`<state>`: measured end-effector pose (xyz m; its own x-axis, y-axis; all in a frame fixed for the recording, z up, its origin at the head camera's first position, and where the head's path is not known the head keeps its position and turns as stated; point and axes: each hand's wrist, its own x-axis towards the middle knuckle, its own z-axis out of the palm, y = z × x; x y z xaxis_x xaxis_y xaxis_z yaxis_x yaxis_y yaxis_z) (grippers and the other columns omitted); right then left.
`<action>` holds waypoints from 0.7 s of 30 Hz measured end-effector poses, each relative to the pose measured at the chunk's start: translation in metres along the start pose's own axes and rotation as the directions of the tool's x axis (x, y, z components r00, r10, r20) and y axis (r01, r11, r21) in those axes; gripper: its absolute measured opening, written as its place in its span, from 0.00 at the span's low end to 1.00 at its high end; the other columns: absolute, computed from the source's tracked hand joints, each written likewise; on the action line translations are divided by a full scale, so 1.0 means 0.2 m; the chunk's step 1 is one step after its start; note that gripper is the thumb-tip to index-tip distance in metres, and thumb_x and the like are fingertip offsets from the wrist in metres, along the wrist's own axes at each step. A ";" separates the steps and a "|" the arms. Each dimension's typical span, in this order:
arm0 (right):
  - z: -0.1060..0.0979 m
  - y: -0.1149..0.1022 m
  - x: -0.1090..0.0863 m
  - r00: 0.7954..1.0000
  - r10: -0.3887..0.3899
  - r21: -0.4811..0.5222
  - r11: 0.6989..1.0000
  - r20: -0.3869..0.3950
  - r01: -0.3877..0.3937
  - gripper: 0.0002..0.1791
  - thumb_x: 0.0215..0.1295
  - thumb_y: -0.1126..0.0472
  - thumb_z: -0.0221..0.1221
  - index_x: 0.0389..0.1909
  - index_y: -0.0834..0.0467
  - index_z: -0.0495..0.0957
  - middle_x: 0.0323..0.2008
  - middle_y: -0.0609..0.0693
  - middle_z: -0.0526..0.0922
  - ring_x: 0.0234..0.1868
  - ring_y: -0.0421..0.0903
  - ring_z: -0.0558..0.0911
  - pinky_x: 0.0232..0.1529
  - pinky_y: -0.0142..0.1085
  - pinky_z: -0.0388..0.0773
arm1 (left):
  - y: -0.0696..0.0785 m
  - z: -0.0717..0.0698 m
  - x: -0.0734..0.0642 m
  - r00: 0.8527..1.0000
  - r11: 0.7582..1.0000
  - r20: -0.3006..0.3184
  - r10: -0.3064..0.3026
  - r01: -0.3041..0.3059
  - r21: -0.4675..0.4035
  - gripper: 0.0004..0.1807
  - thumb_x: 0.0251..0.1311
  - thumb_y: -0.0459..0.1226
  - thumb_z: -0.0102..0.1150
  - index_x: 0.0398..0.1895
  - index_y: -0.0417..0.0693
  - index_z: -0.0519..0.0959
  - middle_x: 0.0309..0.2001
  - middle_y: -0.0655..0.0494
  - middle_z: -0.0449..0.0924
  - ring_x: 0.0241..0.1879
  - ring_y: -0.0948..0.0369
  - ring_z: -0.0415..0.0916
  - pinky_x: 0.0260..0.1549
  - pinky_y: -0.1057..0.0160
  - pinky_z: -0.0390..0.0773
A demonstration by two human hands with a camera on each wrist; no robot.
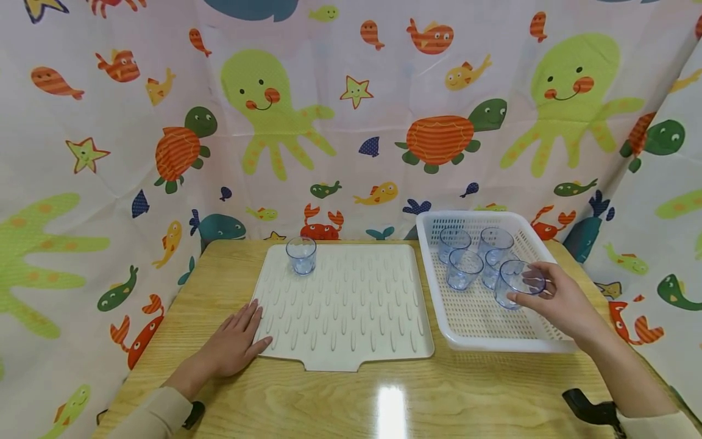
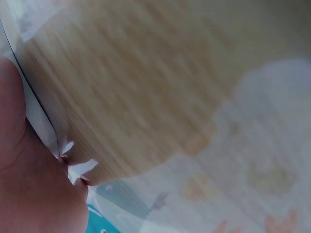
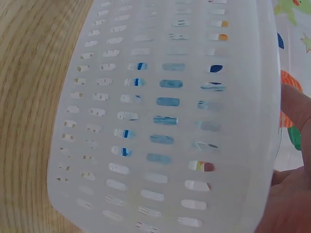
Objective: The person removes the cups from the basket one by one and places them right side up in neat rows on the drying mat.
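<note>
My right hand (image 1: 565, 302) grasps a clear bluish cup (image 1: 510, 285), thumb on its near side and fingers curled at the far side, so the cup sits just left of that hand, within the outline of the white basket (image 1: 510, 345); whether its base touches the basket floor I cannot tell. Four more cups (image 1: 464, 271) of the same kind stand close together in the basket, ahead of my right hand and to its left, the nearest ones just beside the cup I hold. From my right wrist, the slotted side wall of the basket fills much of the view, with bluish patches showing through the slots and part of my hand beyond the rim. My left hand (image 1: 236, 341) is released, holding nothing: it lies palm down with its fingers straight, fingertips and thumb at the left edge of a pale ridged mat (image 1: 351, 305). The mat extends to the right of that hand and ahead of it, nearly as far as the basket. One cup (image 1: 301, 256) stands upright on the mat, well ahead of my left hand and a little to its right, near the mat's far edge. Mat and basket both rest on the wood-grained worktop (image 1: 307, 402), and ahead of both hands hangs a sheet (image 1: 351, 140) printed with sea animals.
</note>
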<state>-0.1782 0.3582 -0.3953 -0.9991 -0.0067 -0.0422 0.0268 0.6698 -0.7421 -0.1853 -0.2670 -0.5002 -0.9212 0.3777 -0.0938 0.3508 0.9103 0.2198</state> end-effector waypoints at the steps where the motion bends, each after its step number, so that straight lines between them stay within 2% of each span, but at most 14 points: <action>1: 0.00 0.00 0.00 1.000 0.000 0.005 1.000 0.002 0.000 0.56 0.67 0.43 0.67 0.78 0.70 0.45 0.69 0.73 0.63 0.67 0.73 0.67 0.62 0.66 0.70 | -0.01 0.01 0.00 1.000 1.000 -0.006 0.004 -0.004 -0.009 0.46 0.76 0.61 0.42 0.79 0.32 0.53 0.81 0.34 0.45 0.79 0.37 0.44 0.72 0.32 0.48; 4: 0.00 -0.02 -0.01 1.000 0.002 0.017 1.000 0.008 -0.002 0.57 0.66 0.43 0.67 0.78 0.70 0.44 0.70 0.74 0.61 0.68 0.75 0.65 0.62 0.68 0.67 | -0.02 0.03 0.01 1.000 1.000 -0.022 0.015 -0.015 -0.020 0.47 0.76 0.62 0.43 0.79 0.31 0.54 0.80 0.33 0.46 0.79 0.37 0.44 0.71 0.31 0.49; 7: -0.01 -0.03 -0.02 1.000 -0.005 0.013 1.000 0.012 0.005 0.57 0.66 0.43 0.67 0.78 0.69 0.45 0.70 0.74 0.62 0.68 0.75 0.65 0.63 0.66 0.68 | -0.04 0.05 0.01 0.999 1.000 -0.030 0.019 -0.020 -0.016 0.48 0.75 0.64 0.41 0.79 0.32 0.54 0.80 0.33 0.47 0.79 0.37 0.45 0.71 0.31 0.49; 9: -0.01 -0.03 -0.02 1.000 -0.014 0.018 1.000 0.014 0.014 0.56 0.66 0.43 0.67 0.78 0.69 0.46 0.69 0.73 0.62 0.68 0.74 0.66 0.62 0.50 0.77 | -0.04 0.05 0.01 1.000 1.000 -0.027 0.014 -0.014 -0.001 0.49 0.75 0.64 0.40 0.79 0.32 0.54 0.80 0.34 0.46 0.79 0.38 0.45 0.72 0.32 0.49; 11: -0.01 -0.04 -0.03 1.000 -0.023 0.026 0.999 0.016 0.023 0.55 0.67 0.44 0.67 0.77 0.69 0.46 0.69 0.73 0.63 0.68 0.73 0.67 0.54 0.33 0.81 | -0.05 0.06 0.02 1.000 1.000 -0.022 0.007 -0.007 0.003 0.48 0.75 0.64 0.39 0.80 0.33 0.53 0.81 0.35 0.46 0.79 0.38 0.44 0.72 0.33 0.49; 14: 0.00 -0.05 -0.04 0.999 -0.030 0.053 0.998 0.019 0.029 0.55 0.67 0.45 0.68 0.77 0.69 0.46 0.69 0.73 0.63 0.69 0.73 0.66 0.42 0.15 0.72 | -0.06 0.08 0.02 1.000 1.000 -0.021 0.003 -0.003 0.014 0.48 0.75 0.65 0.39 0.80 0.34 0.53 0.81 0.37 0.45 0.79 0.39 0.44 0.73 0.34 0.49; 21: 0.00 -0.07 -0.05 0.999 -0.048 0.080 0.996 0.017 0.047 0.55 0.67 0.46 0.68 0.78 0.69 0.46 0.70 0.73 0.63 0.69 0.73 0.66 0.43 0.15 0.72 | -0.08 0.09 0.04 1.000 1.000 -0.029 0.008 -0.007 0.018 0.49 0.74 0.66 0.39 0.80 0.35 0.53 0.82 0.38 0.44 0.80 0.39 0.44 0.73 0.34 0.49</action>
<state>-0.1688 0.3485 -0.3837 -0.9985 -0.0514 -0.0173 -0.0175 0.6071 -0.7944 -0.1947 -0.2760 -0.5225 -0.9230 0.3795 -0.0638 0.3603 0.9105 0.2029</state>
